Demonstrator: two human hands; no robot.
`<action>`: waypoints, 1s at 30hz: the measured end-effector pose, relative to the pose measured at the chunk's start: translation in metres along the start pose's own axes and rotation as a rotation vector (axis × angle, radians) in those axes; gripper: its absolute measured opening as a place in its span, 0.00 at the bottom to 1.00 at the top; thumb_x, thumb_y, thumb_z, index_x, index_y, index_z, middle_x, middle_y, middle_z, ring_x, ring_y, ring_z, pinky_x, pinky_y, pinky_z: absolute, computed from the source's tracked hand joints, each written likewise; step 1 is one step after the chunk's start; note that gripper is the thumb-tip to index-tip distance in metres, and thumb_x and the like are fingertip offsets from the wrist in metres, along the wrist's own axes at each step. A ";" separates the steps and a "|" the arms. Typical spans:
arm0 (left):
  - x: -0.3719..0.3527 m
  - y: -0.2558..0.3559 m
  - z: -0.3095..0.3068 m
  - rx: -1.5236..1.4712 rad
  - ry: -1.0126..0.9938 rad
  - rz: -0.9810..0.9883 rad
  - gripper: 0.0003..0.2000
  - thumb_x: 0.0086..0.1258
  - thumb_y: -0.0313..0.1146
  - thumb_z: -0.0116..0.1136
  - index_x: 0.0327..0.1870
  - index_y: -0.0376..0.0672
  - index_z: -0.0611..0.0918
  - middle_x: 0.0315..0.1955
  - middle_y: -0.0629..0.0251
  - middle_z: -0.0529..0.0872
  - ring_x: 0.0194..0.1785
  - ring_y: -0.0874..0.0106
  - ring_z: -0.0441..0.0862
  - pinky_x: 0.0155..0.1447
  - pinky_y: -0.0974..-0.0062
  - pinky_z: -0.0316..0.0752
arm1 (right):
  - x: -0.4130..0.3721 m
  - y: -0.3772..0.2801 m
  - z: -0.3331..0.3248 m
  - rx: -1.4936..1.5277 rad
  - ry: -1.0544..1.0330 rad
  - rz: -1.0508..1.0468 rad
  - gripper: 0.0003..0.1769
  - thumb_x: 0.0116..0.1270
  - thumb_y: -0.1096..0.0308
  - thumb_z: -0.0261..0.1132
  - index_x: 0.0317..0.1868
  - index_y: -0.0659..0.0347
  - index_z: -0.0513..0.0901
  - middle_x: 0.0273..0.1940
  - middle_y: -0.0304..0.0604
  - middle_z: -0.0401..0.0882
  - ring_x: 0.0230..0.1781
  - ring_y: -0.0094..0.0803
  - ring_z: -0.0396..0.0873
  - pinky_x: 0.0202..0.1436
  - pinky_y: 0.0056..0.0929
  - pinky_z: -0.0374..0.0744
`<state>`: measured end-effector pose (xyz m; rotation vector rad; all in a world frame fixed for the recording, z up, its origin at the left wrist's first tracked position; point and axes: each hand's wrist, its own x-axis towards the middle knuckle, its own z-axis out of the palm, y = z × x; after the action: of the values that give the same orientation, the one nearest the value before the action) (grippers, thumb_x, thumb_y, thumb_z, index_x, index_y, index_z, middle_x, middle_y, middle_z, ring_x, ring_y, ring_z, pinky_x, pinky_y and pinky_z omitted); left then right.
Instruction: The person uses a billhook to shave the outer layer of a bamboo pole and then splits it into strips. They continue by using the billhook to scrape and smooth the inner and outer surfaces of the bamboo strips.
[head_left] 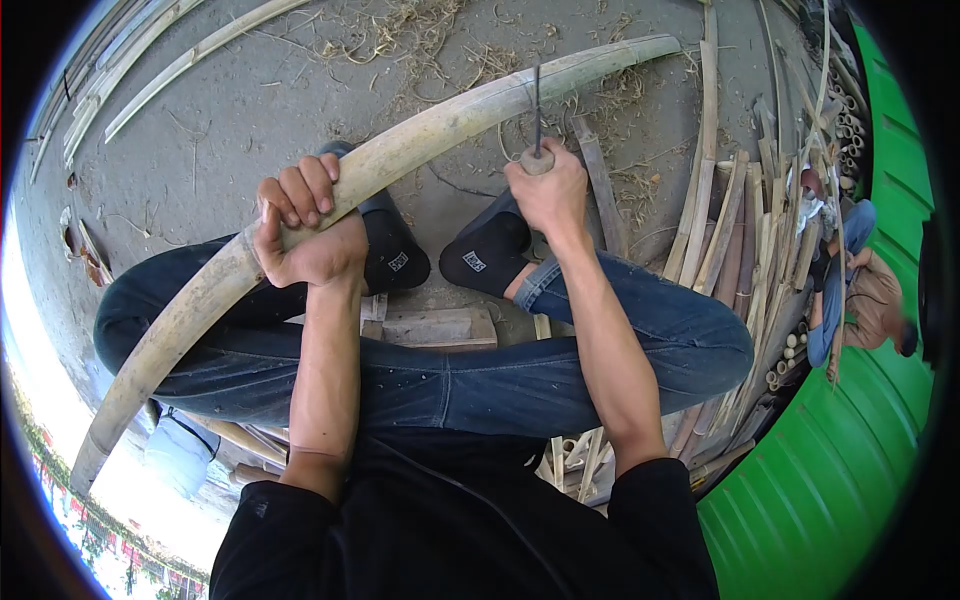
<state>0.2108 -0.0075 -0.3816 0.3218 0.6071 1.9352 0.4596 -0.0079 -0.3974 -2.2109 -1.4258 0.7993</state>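
A long pale bamboo pole (430, 135) lies slantwise across my lap, looking curved in this view. My left hand (312, 222) is wrapped round it, the thumb on the near side and the fingers over the top. My right hand (548, 190) is closed on the round wooden handle (537, 160) of a knife. Its narrow dark blade (537, 105) appears edge-on and overlaps the pole toward its far right end. Both of my socked feet are just below the pole.
Split bamboo strips (735, 240) lie piled on the right. More strips (190, 65) are at the upper left. Shavings (400, 40) litter the concrete floor. A wooden block (430, 328) sits between my legs. Another person (865, 290) sits at the right by a green corrugated panel (820, 500).
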 end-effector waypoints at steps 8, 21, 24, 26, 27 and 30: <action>0.001 0.000 -0.006 0.025 -0.027 -0.003 0.12 0.60 0.42 0.54 0.23 0.52 0.65 0.17 0.73 0.63 0.26 0.73 0.63 0.49 0.65 0.65 | -0.002 0.005 0.013 0.010 -0.038 -0.065 0.16 0.53 0.61 0.74 0.38 0.64 0.86 0.32 0.58 0.87 0.39 0.57 0.88 0.45 0.46 0.84; -0.003 -0.001 0.000 0.049 -0.061 0.006 0.12 0.59 0.44 0.53 0.27 0.50 0.65 0.21 0.69 0.66 0.32 0.70 0.67 0.58 0.60 0.68 | 0.052 0.057 0.005 0.173 0.068 0.208 0.23 0.54 0.62 0.73 0.45 0.72 0.85 0.29 0.55 0.87 0.32 0.44 0.89 0.43 0.38 0.83; -0.004 -0.004 0.004 0.123 -0.142 -0.065 0.23 0.57 0.48 0.56 0.48 0.41 0.77 0.41 0.56 0.80 0.56 0.58 0.77 0.79 0.48 0.58 | 0.050 0.050 -0.005 0.158 0.092 0.132 0.24 0.53 0.62 0.75 0.46 0.70 0.86 0.34 0.55 0.89 0.35 0.44 0.89 0.44 0.39 0.83; -0.005 -0.002 0.020 0.071 -0.073 -0.106 0.27 0.57 0.49 0.57 0.54 0.40 0.77 0.45 0.54 0.82 0.60 0.56 0.77 0.81 0.47 0.55 | 0.043 0.029 -0.026 0.129 0.119 0.066 0.23 0.53 0.62 0.75 0.46 0.70 0.86 0.35 0.55 0.89 0.36 0.44 0.89 0.45 0.39 0.83; -0.006 -0.002 0.026 0.025 -0.016 -0.163 0.31 0.56 0.50 0.58 0.59 0.38 0.77 0.49 0.52 0.83 0.64 0.54 0.77 0.83 0.46 0.52 | 0.034 0.015 -0.040 0.132 0.139 0.023 0.23 0.53 0.63 0.75 0.47 0.69 0.86 0.37 0.54 0.89 0.38 0.43 0.88 0.46 0.39 0.83; -0.005 -0.005 0.011 -0.016 -0.090 -0.181 0.38 0.57 0.52 0.58 0.67 0.35 0.73 0.53 0.51 0.82 0.68 0.52 0.74 0.85 0.47 0.49 | 0.018 -0.009 -0.065 0.134 0.141 -0.043 0.22 0.55 0.64 0.76 0.48 0.68 0.85 0.39 0.52 0.89 0.40 0.40 0.88 0.48 0.38 0.83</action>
<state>0.2222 -0.0072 -0.3752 0.3302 0.5426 1.7419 0.5013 0.0114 -0.3466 -2.0851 -1.3091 0.6891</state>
